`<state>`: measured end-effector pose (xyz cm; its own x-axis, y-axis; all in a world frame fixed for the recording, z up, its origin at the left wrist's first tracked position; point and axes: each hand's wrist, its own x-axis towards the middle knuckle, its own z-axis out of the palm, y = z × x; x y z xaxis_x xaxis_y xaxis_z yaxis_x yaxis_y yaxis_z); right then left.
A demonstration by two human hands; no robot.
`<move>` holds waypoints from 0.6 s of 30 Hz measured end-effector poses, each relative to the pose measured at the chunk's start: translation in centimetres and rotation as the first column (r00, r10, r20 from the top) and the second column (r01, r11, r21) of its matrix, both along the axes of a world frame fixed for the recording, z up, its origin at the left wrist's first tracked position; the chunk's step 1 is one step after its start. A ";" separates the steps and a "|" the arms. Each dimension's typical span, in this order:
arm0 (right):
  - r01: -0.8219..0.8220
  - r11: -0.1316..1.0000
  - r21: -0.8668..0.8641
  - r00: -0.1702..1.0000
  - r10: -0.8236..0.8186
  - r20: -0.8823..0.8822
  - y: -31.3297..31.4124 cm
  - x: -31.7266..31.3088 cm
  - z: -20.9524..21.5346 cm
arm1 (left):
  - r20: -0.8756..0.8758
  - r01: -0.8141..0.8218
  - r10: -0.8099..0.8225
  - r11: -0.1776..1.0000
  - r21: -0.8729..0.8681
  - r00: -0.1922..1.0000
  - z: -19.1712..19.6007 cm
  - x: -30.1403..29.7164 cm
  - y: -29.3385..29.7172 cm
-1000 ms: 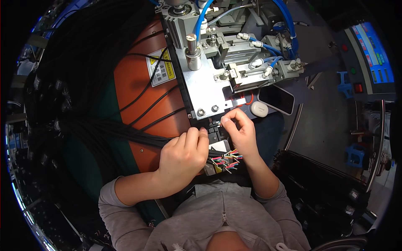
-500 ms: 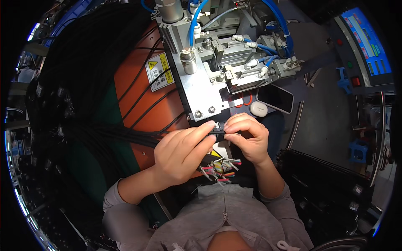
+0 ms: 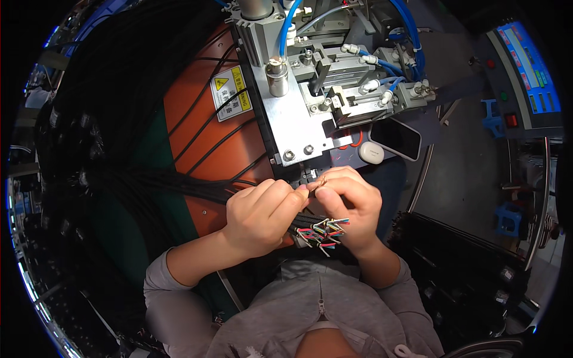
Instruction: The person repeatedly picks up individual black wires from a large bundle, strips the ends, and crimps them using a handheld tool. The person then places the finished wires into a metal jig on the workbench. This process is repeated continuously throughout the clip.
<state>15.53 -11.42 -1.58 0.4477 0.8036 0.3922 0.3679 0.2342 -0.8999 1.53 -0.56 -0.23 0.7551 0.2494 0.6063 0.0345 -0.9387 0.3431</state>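
My left hand (image 3: pixel 259 218) is closed in a pinch, with thumb and forefinger meeting on the end of a thin black cable (image 3: pixel 311 193). My right hand (image 3: pixel 355 206) pinches at the same end, where a little frayed, copper-coloured tuft (image 3: pixel 321 183) shows between the fingertips. Most of that end is covered by my fingers. Below my hands lies a bundle of black cables with stripped ends, their thin coloured wires (image 3: pixel 322 234) fanned out. Just beyond my fingertips is a small dark fixture (image 3: pixel 307 176) under the machine's front plate (image 3: pixel 292 134).
The metal machine carries pneumatic cylinders (image 3: pixel 358 107) and blue air hoses (image 3: pixel 412 36). Black cables (image 3: pixel 197 182) run across an orange panel (image 3: pixel 221 152) on the left. A phone (image 3: pixel 397 140) and a white case (image 3: pixel 371 153) lie at right, beneath a lit screen (image 3: pixel 528 65).
Both hands have come slightly nearer and closer together, off the small fixture. My right fingers have closed onto the cable end, where the copper-coloured tuft now shows. The view has shifted a little.
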 end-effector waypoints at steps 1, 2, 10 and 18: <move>-0.083 0.995 -0.062 0.985 0.073 -0.157 -0.1 0.2 0.2 | -0.013 -0.003 0.003 1.000 0.010 1.000 0.1 0.0 0.0; -0.051 0.993 -0.104 0.966 0.023 -0.259 -0.1 0.1 0.5 | -0.025 -0.003 0.004 1.000 0.021 1.000 0.2 0.0 -0.1; 0.194 0.972 0.130 0.911 -0.228 0.345 0.2 -0.3 0.3 | -0.089 -0.007 0.011 0.999 0.041 0.996 0.3 0.1 -0.3; -0.033 0.964 -0.264 0.998 0.046 0.044 -0.6 1.8 1.3 | -0.051 0.006 0.000 0.992 0.124 0.999 -0.2 0.3 0.0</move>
<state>17.29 -12.06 -0.31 0.3986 0.8982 0.1854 0.4087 0.0070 -0.9126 1.82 -0.57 -0.47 0.7865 0.1720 0.5932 0.0459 -0.9741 0.2216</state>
